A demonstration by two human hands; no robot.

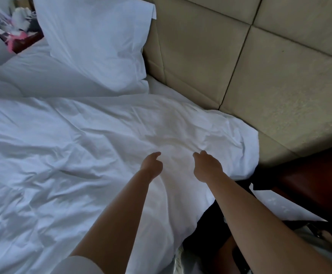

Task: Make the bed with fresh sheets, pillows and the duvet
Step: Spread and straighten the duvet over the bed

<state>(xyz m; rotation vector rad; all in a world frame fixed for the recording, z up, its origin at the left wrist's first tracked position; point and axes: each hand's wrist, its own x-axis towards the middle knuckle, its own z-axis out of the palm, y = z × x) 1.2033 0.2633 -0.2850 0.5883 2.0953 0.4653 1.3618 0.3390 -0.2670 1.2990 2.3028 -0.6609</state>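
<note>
L hand (152,165) & R hand (206,166) loosely curled over duvet (82,145), holding nothing; contact unclear.

Person, two arms: both forearms showing bare to the hands; left arm wearing a short white sleeve (76,264), its edge sitting above the elbow.

The duvet (72,145) is plain white with a faint bluish cast in the shade and a warmer, creamier patch near its crumpled middle. The pillow (94,42) propped at the head is the same unpatterned white. The padded headboard (250,66) is beige, split into large square panels by dark seams, with a fine mottled grain. The nightstand (309,184) is reddish-brown with a glossy top. A white sheet of paper (275,206) lies on it. In the far corner sits a bag (13,34) with pink trim.
</note>
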